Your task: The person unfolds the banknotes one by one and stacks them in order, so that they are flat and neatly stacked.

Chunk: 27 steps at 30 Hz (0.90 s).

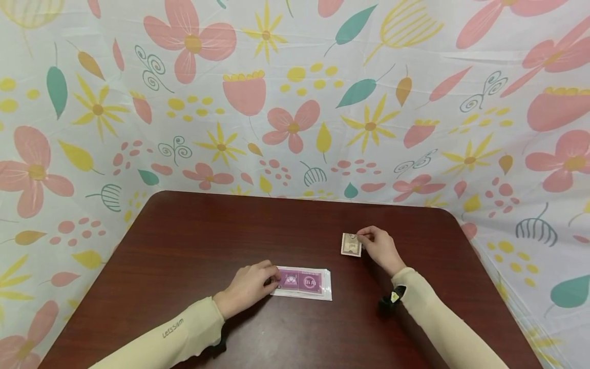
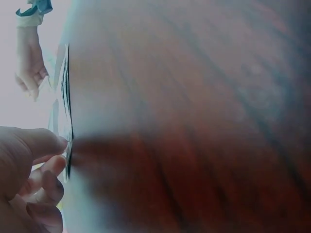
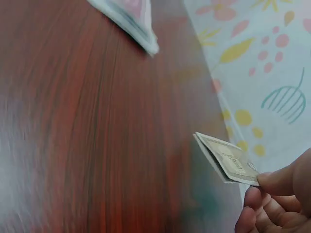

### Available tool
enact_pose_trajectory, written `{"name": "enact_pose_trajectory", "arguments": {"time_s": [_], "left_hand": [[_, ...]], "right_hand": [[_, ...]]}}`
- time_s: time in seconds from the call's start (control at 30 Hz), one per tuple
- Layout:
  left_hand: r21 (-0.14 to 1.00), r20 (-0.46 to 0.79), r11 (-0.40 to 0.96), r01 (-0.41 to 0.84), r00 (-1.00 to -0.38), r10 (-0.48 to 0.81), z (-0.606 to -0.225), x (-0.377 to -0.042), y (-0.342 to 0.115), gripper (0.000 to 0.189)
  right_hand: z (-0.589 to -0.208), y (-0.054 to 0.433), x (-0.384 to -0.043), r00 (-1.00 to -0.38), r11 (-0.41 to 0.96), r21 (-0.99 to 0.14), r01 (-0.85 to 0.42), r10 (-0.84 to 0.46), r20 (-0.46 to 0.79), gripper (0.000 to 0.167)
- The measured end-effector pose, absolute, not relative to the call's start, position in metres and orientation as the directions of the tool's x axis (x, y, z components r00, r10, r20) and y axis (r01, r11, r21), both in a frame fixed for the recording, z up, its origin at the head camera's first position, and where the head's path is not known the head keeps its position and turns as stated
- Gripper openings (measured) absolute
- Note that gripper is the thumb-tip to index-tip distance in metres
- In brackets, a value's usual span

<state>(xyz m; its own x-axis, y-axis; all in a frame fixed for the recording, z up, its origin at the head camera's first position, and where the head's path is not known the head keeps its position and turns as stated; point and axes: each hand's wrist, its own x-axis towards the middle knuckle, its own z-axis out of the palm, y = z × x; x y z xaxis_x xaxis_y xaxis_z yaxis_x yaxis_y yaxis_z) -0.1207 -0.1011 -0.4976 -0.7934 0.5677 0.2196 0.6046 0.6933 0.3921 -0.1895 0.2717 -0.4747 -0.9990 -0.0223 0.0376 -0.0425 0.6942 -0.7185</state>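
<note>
On the table lies a small stack of paper notes [image 1: 310, 282], purple and printed on top, over white sheets. At the stack's left end my left hand [image 1: 251, 287] pinches the edge between thumb and finger, as the left wrist view shows from the side. My right hand [image 1: 380, 248] holds a folded tan note [image 1: 351, 245] by its right corner. In the right wrist view this folded note [image 3: 228, 160] has its layers slightly apart, with the thumb on top and fingers beneath.
The dark red-brown wooden table [image 1: 221, 225] has rounded far corners. A white cloth [image 1: 295, 102] printed with flowers and leaves hangs behind it and along both sides. Black bands sit at both wrists, the right one [image 1: 392, 300] with a small yellow-and-white piece.
</note>
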Motion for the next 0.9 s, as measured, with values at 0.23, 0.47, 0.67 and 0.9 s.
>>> {"name": "enact_pose_trajectory", "arguments": {"time_s": [0.23, 0.47, 0.67, 0.9], "left_hand": [[0.399, 0.245, 0.68, 0.616, -0.786, 0.568, -0.501, -0.12, -0.103, 0.006], [0.421, 0.266, 0.685, 0.594, -0.803, 0.532, -0.499, -0.122, -0.102, 0.005], [0.467, 0.287, 0.669, 0.578, -0.815, 0.504, -0.497, -0.124, -0.096, 0.005], [0.511, 0.303, 0.65, 0.562, -0.826, 0.476, -0.494, -0.125, -0.084, 0.006]], "right_hand": [[-0.466, 0.256, -0.182, -0.995, 0.705, -0.702, -0.1, -0.09, 0.051, 0.016], [-0.461, 0.24, -0.174, -0.982, 0.699, -0.694, -0.172, -0.173, 0.069, 0.01], [-0.454, 0.224, -0.168, -0.964, 0.681, -0.693, -0.238, -0.252, 0.084, 0.009], [-0.447, 0.205, -0.162, -0.939, 0.669, -0.68, -0.301, -0.334, 0.086, 0.008]]}}
